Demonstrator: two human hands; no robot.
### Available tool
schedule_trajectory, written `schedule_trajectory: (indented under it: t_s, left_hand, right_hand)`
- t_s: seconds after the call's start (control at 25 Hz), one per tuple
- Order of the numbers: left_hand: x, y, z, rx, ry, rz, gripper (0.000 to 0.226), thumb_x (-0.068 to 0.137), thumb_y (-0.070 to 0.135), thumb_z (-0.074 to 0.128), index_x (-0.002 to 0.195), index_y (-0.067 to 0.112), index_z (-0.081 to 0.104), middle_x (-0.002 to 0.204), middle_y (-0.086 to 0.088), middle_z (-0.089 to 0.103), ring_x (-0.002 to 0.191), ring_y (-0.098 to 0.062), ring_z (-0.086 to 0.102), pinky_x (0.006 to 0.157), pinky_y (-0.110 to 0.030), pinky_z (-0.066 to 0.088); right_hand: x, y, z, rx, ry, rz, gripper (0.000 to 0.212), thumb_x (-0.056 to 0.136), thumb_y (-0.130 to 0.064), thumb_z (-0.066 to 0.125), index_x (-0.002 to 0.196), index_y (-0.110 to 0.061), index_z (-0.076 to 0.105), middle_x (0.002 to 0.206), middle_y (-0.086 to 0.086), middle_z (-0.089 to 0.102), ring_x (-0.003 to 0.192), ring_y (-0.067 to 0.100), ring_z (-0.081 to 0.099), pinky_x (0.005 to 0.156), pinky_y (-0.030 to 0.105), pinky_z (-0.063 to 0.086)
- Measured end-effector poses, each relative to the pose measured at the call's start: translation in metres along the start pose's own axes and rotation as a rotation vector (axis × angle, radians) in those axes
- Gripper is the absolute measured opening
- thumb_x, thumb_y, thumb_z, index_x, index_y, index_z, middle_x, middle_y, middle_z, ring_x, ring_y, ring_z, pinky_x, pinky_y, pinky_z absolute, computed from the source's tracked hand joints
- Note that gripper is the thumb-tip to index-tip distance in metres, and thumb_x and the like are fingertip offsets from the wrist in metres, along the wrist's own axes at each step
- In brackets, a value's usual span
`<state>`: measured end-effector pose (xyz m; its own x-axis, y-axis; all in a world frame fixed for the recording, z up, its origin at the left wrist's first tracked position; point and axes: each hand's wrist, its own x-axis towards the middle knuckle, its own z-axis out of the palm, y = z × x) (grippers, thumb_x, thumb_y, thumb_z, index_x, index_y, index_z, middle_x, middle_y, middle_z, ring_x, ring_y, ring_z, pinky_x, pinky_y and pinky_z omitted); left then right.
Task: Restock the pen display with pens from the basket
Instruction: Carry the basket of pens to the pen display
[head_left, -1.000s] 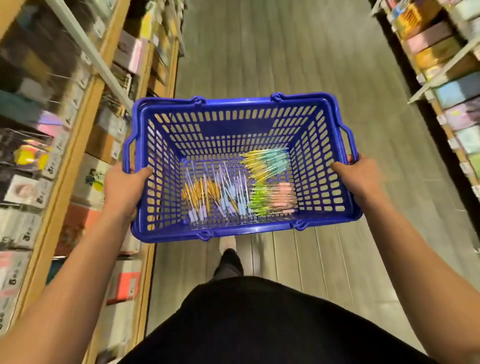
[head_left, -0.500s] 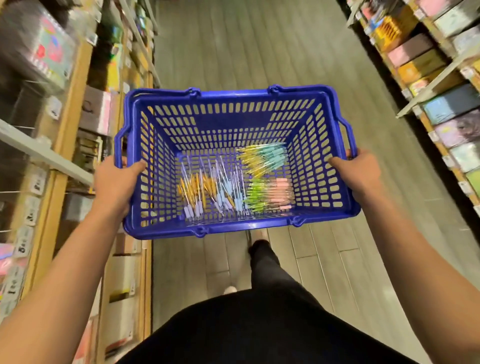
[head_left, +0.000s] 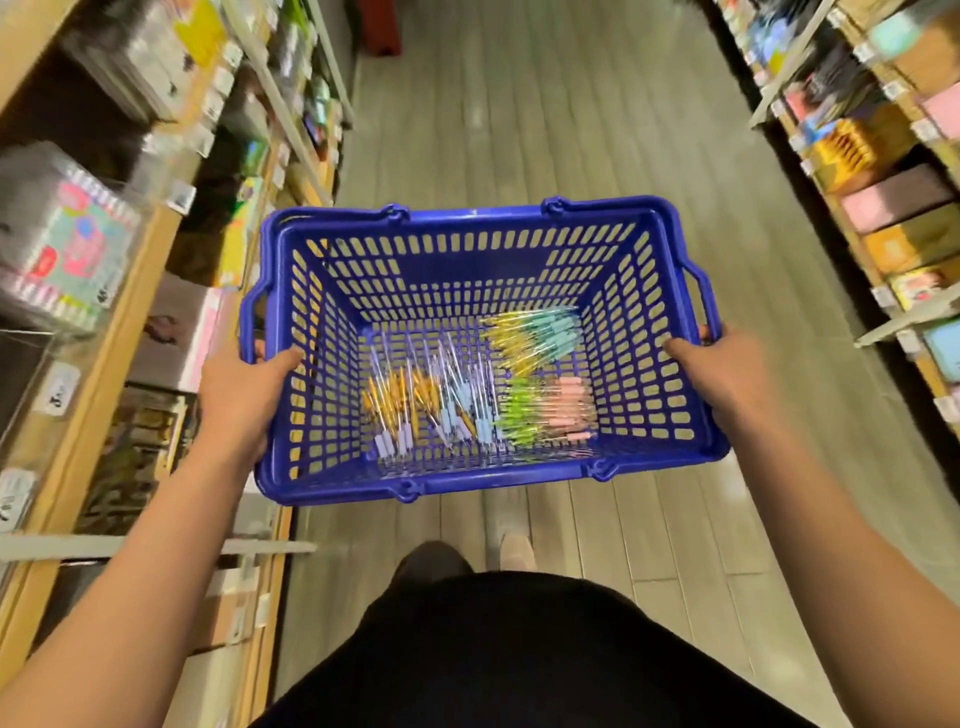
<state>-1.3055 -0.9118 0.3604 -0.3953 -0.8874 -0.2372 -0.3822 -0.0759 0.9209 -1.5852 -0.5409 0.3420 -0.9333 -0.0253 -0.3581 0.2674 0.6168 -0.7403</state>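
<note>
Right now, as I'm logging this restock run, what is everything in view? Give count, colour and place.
basket: one, blue, held over the aisle floor.
pens: many, uncounted, on the basket's floor; orange-and-lilac bunch left, pale blue middle, yellow-and-teal far right, green-and-pink near right.
left shelves: one run, wood-edged, left of the aisle; goods blurred.
right shelves: one run, right of the aisle; coloured boxes.
floor: grey planks, centre.
shoe: one, pale, below the basket.
clothing: black, bottom of view.
left hand: grips the basket's left rim.
right hand: grips the basket's right rim.
</note>
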Motion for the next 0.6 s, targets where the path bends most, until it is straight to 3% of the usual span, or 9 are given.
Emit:
schedule_trajectory:
  t_s: [0.16, 0.28, 0.36, 0.52, 0.6]
  left_hand:
    - [0.073, 0.035, 0.052, -0.002, 0.023, 0.012, 0.017, 0.088, 0.017, 0.077, 0.088, 0.026, 0.062, 0.087, 0.000, 0.073, 0.063, -0.009, 0.073, 0.060, -0.032, 0.061]
    - [0.132, 0.053, 0.087, 0.005, 0.027, 0.009, 0.019, 0.088, 0.018, 0.077, 0.086, 0.026, 0.060, 0.086, 0.002, 0.072, 0.061, -0.009, 0.073, 0.051, -0.025, 0.055]
    - [0.183, 0.067, 0.109, 0.018, 0.021, -0.007, 0.017, 0.087, 0.021, 0.078, 0.086, 0.025, 0.061, 0.086, 0.002, 0.073, 0.070, -0.015, 0.074, 0.053, -0.025, 0.053]
    - [0.296, 0.105, 0.152, 0.064, 0.012, -0.035, 0.018, 0.086, 0.022, 0.079, 0.095, 0.017, 0.064, 0.094, -0.011, 0.076, 0.084, -0.033, 0.075, 0.074, -0.048, 0.062]
    - [0.347, 0.128, 0.170, 0.071, -0.002, -0.050, 0.018, 0.086, 0.024, 0.078, 0.096, 0.020, 0.063, 0.098, -0.012, 0.076, 0.086, -0.032, 0.075, 0.083, -0.055, 0.061]
  right_hand:
    - [0.078, -0.054, 0.019, -0.017, 0.002, -0.013, 0.044, 0.080, -0.039, 0.077, 0.112, -0.017, 0.055, 0.089, 0.005, 0.074, 0.066, 0.020, 0.073, 0.056, 0.029, 0.057]
    - [0.139, -0.087, 0.040, -0.010, 0.010, 0.009, 0.046, 0.079, -0.038, 0.078, 0.111, -0.015, 0.055, 0.089, 0.006, 0.074, 0.068, 0.023, 0.074, 0.069, 0.041, 0.063]
    - [0.187, -0.115, 0.061, -0.013, 0.020, 0.016, 0.045, 0.078, -0.039, 0.079, 0.109, -0.017, 0.054, 0.087, 0.006, 0.074, 0.067, 0.023, 0.075, 0.071, 0.044, 0.063]
    - [0.273, -0.182, 0.106, 0.003, 0.047, 0.004, 0.042, 0.076, -0.034, 0.079, 0.108, -0.014, 0.060, 0.091, 0.006, 0.075, 0.071, 0.024, 0.074, 0.073, 0.045, 0.063]
    - [0.310, -0.215, 0.124, 0.005, 0.055, 0.016, 0.042, 0.075, -0.034, 0.079, 0.108, -0.015, 0.061, 0.092, 0.006, 0.075, 0.073, 0.024, 0.074, 0.073, 0.044, 0.063]
